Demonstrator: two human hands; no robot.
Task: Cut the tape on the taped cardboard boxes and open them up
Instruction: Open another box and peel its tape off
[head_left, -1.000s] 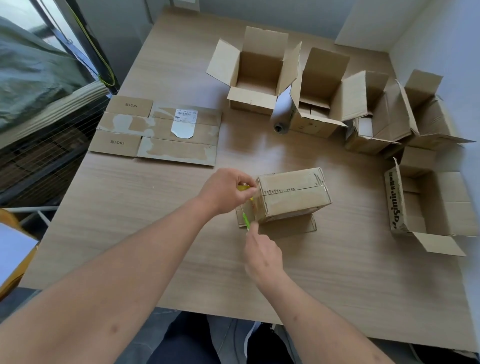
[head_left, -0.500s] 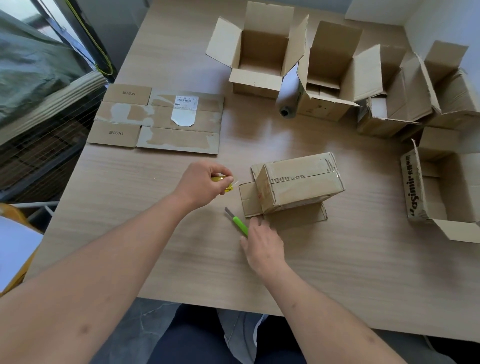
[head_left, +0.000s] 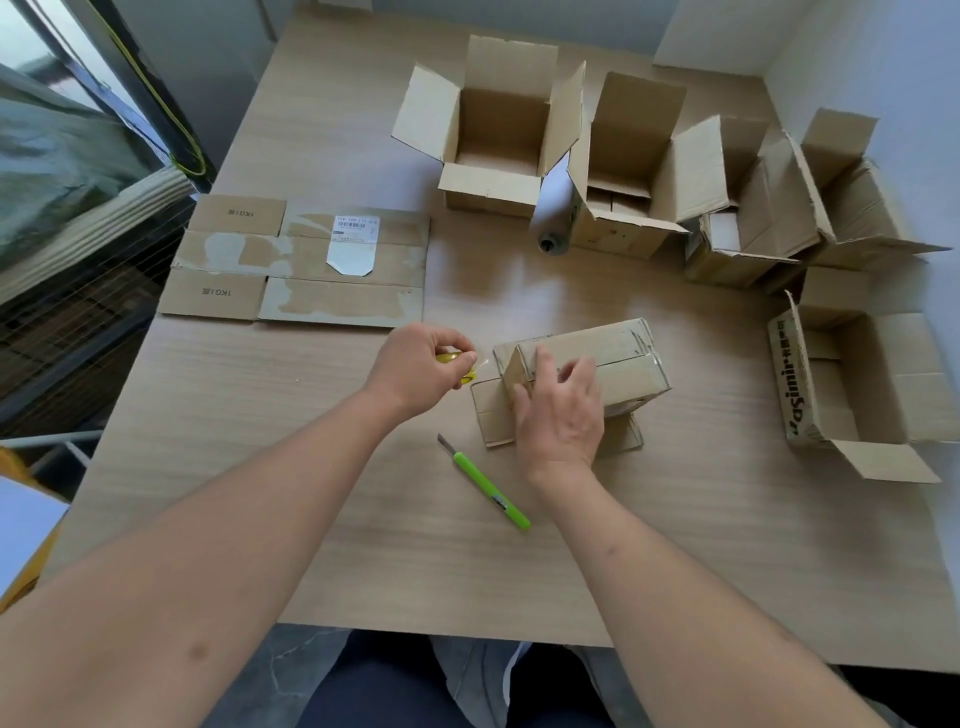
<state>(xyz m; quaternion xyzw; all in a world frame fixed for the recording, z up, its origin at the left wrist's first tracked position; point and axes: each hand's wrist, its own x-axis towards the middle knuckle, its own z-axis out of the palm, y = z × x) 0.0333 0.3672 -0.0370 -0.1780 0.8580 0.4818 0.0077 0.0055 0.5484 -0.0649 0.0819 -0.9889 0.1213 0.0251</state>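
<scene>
A small taped cardboard box (head_left: 618, 358) lies on its side at the table's middle, its end flaps folded out at the left and underneath. My right hand (head_left: 558, 410) rests on the box's left end, fingers relaxed over its near face. My left hand (head_left: 421, 371) hovers just left of the box and pinches a crumpled piece of yellowish clear tape (head_left: 457, 364). A green utility knife (head_left: 491, 491) lies loose on the table, blade pointing away, left of my right wrist.
Several opened boxes (head_left: 498, 140) stand along the back and right side of the table (head_left: 311, 467). A flattened box (head_left: 301, 265) lies at the back left. A grey roll (head_left: 550, 228) lies between two opened boxes. The table's left edge borders a window.
My right hand let go of the green knife, which now lies on the table, and moved up onto the box. My left hand pulled the tape away to the left.
</scene>
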